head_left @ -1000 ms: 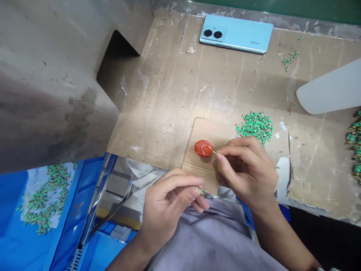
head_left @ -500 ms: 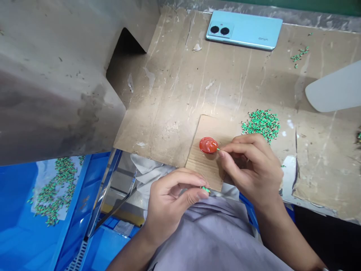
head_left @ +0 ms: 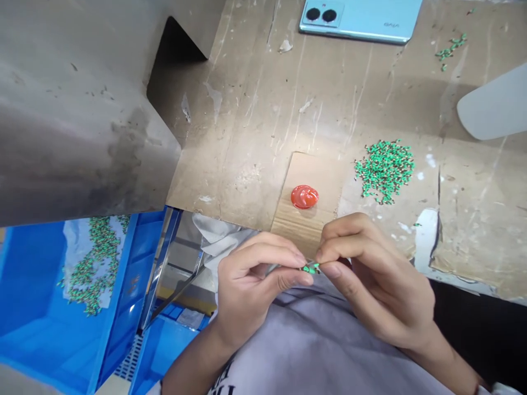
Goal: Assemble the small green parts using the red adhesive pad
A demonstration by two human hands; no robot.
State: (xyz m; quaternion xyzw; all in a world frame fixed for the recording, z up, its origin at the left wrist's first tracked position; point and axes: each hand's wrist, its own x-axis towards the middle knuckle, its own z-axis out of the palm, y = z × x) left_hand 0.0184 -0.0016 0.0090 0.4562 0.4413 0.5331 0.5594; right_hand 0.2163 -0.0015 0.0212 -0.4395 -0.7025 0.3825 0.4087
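Close to my lap, my left hand (head_left: 255,282) is closed in a pinch on several small green pieces (head_left: 308,269) with darker ends; their exact kind is too small to make out. My right hand (head_left: 376,282) meets it fingertip to fingertip, its thumb and index finger pinched on one small green piece (head_left: 317,266). Just beyond both hands, a small red dish (head_left: 304,197) with glossy red content rests on a cardboard piece (head_left: 315,164). Farther right on the table lies a heap of the same green pieces (head_left: 385,170).
A light blue phone (head_left: 362,22) lies at the table's far side. A white rounded object (head_left: 494,104) juts in from the right. On the left stands a large metal housing (head_left: 82,109), with a blue bin (head_left: 37,296) below it containing more green pieces.
My right hand has drawn back from the red dish toward my left hand, bringing its small green piece along. My left hand stays pinched near my lap. The view has shifted slightly.
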